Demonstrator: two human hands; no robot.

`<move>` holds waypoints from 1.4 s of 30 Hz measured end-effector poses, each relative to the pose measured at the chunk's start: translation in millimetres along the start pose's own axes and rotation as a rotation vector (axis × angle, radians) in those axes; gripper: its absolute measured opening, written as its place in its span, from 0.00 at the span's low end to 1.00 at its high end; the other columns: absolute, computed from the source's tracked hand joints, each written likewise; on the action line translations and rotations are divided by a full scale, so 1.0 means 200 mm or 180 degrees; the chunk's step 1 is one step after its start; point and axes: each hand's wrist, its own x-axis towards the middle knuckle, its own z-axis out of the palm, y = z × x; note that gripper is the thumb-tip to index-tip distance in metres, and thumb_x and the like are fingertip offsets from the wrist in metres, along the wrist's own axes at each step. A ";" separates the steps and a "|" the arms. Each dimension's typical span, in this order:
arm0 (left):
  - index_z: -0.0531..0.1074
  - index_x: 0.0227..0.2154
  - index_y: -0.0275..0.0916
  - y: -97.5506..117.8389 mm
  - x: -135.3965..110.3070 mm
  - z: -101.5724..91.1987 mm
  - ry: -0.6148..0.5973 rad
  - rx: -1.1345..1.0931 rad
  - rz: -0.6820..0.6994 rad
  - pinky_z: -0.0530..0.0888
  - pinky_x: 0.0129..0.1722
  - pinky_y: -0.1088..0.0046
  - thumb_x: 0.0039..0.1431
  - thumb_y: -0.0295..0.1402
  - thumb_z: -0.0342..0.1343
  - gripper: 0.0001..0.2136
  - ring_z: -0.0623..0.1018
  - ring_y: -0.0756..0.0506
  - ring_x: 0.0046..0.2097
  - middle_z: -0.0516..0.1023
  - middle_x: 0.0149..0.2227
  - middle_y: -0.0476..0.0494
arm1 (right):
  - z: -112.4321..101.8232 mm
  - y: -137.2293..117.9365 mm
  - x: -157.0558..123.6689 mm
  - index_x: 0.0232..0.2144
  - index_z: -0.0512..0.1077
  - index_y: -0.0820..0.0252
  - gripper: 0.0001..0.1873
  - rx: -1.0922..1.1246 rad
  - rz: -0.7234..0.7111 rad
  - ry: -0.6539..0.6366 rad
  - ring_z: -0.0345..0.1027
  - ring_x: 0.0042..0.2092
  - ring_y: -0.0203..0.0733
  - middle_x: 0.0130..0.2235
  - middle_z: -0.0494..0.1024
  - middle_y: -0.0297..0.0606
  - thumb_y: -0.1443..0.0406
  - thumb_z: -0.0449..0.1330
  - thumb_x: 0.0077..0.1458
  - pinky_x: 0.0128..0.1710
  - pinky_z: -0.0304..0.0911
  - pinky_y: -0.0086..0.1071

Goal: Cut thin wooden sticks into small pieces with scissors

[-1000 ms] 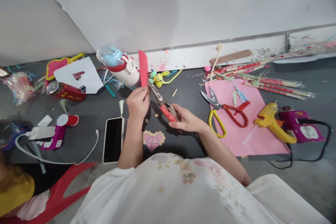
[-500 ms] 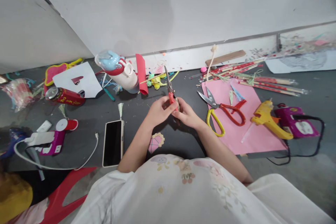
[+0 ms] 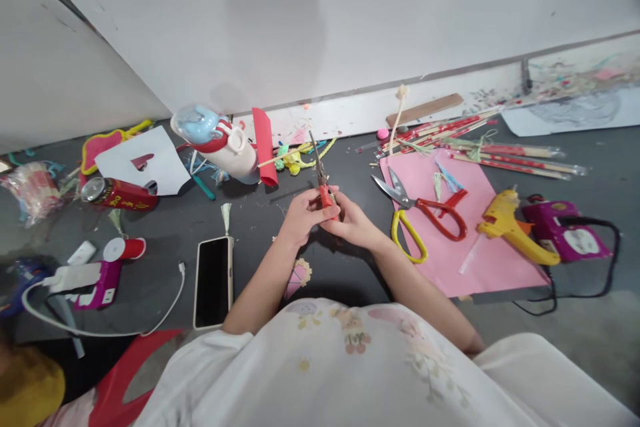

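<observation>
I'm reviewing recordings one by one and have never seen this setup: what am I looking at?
There is no robot: a person works with two bare hands. The camera is worn on the head, looking forward and down. The left hand and right hand meet around red-handled pliers, whose tips point away from the wearer. On the dark table, open scissors lie partly on pink paper, near a yellow glue gun. To the left are a phone and a red can on its side.

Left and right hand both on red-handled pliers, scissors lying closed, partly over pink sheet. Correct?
Not quite: the scissors lie open, not closed, in the head view. The left hand and right hand are both on the red-handled pliers, and the scissors partly over the pink sheet.
</observation>
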 end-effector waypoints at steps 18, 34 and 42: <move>0.77 0.39 0.35 -0.02 0.01 0.02 0.0215 -0.0062 -0.0016 0.73 0.44 0.67 0.36 0.38 0.70 0.24 0.78 0.44 0.40 0.80 0.38 0.42 | 0.01 -0.02 0.00 0.51 0.64 0.62 0.26 0.0322 0.0228 0.0107 0.66 0.38 0.38 0.41 0.71 0.38 0.61 0.63 0.50 0.38 0.64 0.31; 0.75 0.39 0.35 0.01 0.01 0.00 -0.0022 0.0264 -0.0147 0.70 0.42 0.72 0.42 0.43 0.67 0.23 0.76 0.47 0.39 0.78 0.34 0.45 | 0.01 -0.08 0.02 0.44 0.60 0.58 0.23 0.0739 0.0700 -0.0243 0.56 0.20 0.30 0.25 0.64 0.26 0.57 0.62 0.50 0.16 0.55 0.26; 0.75 0.32 0.35 0.01 0.01 0.00 0.0044 0.0407 0.0073 0.70 0.42 0.71 0.42 0.44 0.67 0.19 0.76 0.47 0.37 0.77 0.29 0.46 | 0.02 -0.09 0.02 0.44 0.61 0.58 0.23 0.0700 0.0657 -0.0159 0.57 0.19 0.31 0.22 0.64 0.25 0.55 0.62 0.49 0.16 0.55 0.27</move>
